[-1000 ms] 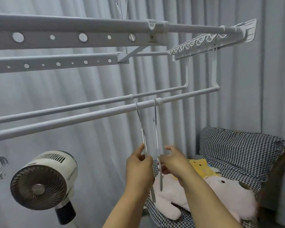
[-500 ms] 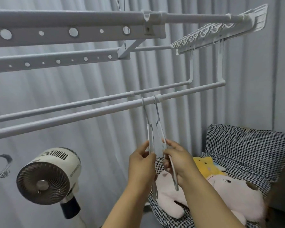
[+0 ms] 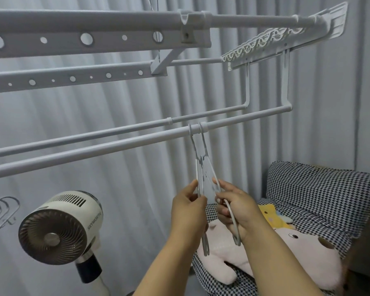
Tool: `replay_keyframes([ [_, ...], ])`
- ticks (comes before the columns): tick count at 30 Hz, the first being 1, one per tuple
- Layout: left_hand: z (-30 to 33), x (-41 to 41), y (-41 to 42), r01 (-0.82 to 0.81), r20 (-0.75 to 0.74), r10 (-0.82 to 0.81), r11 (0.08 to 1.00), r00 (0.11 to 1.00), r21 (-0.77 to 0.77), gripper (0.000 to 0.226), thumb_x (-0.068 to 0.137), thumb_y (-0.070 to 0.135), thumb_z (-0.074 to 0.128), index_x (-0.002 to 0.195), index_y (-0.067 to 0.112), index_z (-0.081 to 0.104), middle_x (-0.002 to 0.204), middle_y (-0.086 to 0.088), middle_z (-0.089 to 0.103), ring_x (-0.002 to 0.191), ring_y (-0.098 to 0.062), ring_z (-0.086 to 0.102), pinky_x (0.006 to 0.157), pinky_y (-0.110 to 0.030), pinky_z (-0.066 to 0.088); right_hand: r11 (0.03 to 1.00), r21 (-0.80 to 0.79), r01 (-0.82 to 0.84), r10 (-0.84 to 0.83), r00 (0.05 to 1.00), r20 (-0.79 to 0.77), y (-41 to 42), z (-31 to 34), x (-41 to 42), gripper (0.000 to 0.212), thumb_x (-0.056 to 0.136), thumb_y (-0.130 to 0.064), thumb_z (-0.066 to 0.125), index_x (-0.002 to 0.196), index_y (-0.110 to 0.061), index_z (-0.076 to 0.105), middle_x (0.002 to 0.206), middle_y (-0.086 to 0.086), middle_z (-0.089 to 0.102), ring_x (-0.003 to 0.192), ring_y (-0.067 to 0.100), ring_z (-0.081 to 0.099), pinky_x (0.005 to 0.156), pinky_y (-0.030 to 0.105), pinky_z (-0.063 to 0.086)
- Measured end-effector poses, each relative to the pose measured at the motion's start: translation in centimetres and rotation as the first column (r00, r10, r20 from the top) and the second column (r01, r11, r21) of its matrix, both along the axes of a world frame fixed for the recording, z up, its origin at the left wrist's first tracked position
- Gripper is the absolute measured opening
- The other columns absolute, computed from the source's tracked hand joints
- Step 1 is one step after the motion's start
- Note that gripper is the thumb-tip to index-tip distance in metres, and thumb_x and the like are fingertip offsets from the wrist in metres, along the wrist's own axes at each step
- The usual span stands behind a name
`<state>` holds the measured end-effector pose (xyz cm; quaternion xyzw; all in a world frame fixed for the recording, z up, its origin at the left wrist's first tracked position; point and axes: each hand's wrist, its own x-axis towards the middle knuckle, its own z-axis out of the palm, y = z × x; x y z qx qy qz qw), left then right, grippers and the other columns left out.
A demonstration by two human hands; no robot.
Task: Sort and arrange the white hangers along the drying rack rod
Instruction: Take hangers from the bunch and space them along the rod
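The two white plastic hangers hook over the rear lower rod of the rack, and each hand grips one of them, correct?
Not quite. The head view shows the two white plastic hangers hooked over the front lower rod, not the rear lower rod behind it. The rest holds: the left hand grips one hanger and the right hand grips the other.

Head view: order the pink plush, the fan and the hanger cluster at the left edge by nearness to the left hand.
From the left hand:
1. Pink plush, just right and below.
2. Fan, to the left.
3. Hanger cluster, at the far left edge.
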<state>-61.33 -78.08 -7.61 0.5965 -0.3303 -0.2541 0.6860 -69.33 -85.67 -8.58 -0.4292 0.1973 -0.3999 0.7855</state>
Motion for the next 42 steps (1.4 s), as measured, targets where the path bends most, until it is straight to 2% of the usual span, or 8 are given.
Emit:
replay_keyframes([
  [5, 0.0, -0.3, -0.1, -0.013, 0.027, 0.013, 1.000, 1.000, 0.000, 0.055, 0.091, -0.007, 0.046, 0.137, 0.022, 0.053, 0.061, -0.005, 0.050, 0.036, -0.008, 0.035, 0.037, -0.017, 0.030, 1.000, -0.002, -0.015, 0.015, 1.000, 0.001, -0.2, -0.2, -0.3, 0.041, 0.094, 0.006, 0.038, 0.122, -0.015, 0.060, 0.051, 0.003, 0.046, 0.033, 0.006, 0.032, 0.029, 0.014, 0.023],
  [19, 0.1, -1.3, -0.9, -0.035, 0.066, 0.035, 0.999, 0.997, 0.009, 0.055, 0.091, -0.006, 0.045, 0.135, 0.025, 0.054, 0.071, -0.005, 0.059, 0.039, -0.008, 0.042, 0.037, -0.018, 0.033, 1.000, -0.015, 0.001, -0.001, 1.000, -0.005, -1.1, -0.8, -0.4, 0.041, 0.093, 0.006, 0.041, 0.121, -0.015, 0.061, 0.053, 0.006, 0.043, 0.034, 0.008, 0.036, 0.029, 0.013, 0.025],
  [26, -0.3, -1.6, -1.1, -0.052, 0.102, 0.048, 0.998, 0.994, 0.035, 0.057, 0.092, 0.000, 0.047, 0.143, 0.026, 0.047, 0.088, -0.006, 0.066, 0.043, -0.008, 0.050, 0.037, -0.020, 0.037, 0.997, -0.060, 0.047, -0.051, 0.997, -0.059, -1.1, -0.8, -0.5, 0.041, 0.092, 0.007, 0.042, 0.112, -0.020, 0.064, 0.052, 0.004, 0.050, 0.037, 0.009, 0.043, 0.032, 0.016, 0.030],
  [30, -0.5, -1.7, -1.4, -0.065, 0.143, 0.058, 0.997, 0.988, 0.045, 0.056, 0.092, 0.002, 0.049, 0.142, 0.027, 0.048, 0.086, -0.003, 0.064, 0.050, -0.012, 0.054, 0.040, -0.022, 0.041, 0.988, -0.121, 0.099, -0.110, 0.990, -0.089, -1.1, -0.7, -0.5, 0.042, 0.089, 0.010, 0.043, 0.104, -0.023, 0.064, 0.055, 0.003, 0.055, 0.040, 0.010, 0.047, 0.036, 0.019, 0.035],
  [33, -0.6, -1.7, -1.4, -0.076, 0.163, 0.067, 0.996, 0.984, 0.051, 0.054, 0.091, 0.003, 0.049, 0.139, 0.027, 0.050, 0.080, 0.002, 0.061, 0.053, -0.011, 0.053, 0.043, -0.023, 0.043, 0.976, -0.169, 0.137, -0.160, 0.978, -0.131, -1.2, -0.8, -0.7, 0.037, 0.089, 0.006, 0.047, 0.112, -0.019, 0.063, 0.067, 0.006, 0.060, 0.050, 0.011, 0.052, 0.042, 0.021, 0.040],
  [37, -0.9, -1.5, -1.5, -0.103, 0.196, 0.090, 0.993, 0.976, 0.054, 0.053, 0.089, 0.006, 0.051, 0.138, 0.027, 0.052, 0.074, 0.003, 0.060, 0.058, -0.015, 0.054, 0.056, -0.032, 0.048, 0.960, -0.234, 0.157, -0.201, 0.964, -0.177, -1.0, -0.7, -1.1, 0.027, 0.092, -0.002, 0.050, 0.110, -0.018, 0.062, 0.077, 0.006, 0.063, 0.059, 0.013, 0.055, 0.053, 0.026, 0.043],
  [40, -0.9, -1.4, -1.5, -0.122, 0.211, 0.106, 0.990, 0.972, 0.066, 0.052, 0.089, 0.009, 0.054, 0.137, 0.025, 0.052, 0.085, 0.003, 0.067, 0.068, -0.017, 0.063, 0.067, -0.038, 0.053, 0.954, -0.257, 0.153, -0.208, 0.956, -0.205, -0.8, -0.8, -1.2, 0.022, 0.092, -0.006, 0.052, 0.104, -0.021, 0.063, 0.079, 0.006, 0.065, 0.065, 0.017, 0.056, 0.064, 0.037, 0.046],
  [42, -0.9, -1.5, -1.4, -0.119, 0.201, 0.103, 0.991, 0.974, 0.069, 0.050, 0.088, 0.008, 0.054, 0.136, 0.024, 0.053, 0.086, 0.003, 0.068, 0.069, -0.016, 0.064, 0.065, -0.036, 0.052, 0.953, -0.264, 0.150, -0.210, 0.953, -0.218, -0.7, -0.9, -1.2, 0.021, 0.093, -0.008, 0.052, 0.104, -0.022, 0.064, 0.081, 0.006, 0.065, 0.068, 0.021, 0.056, 0.068, 0.043, 0.047],
])
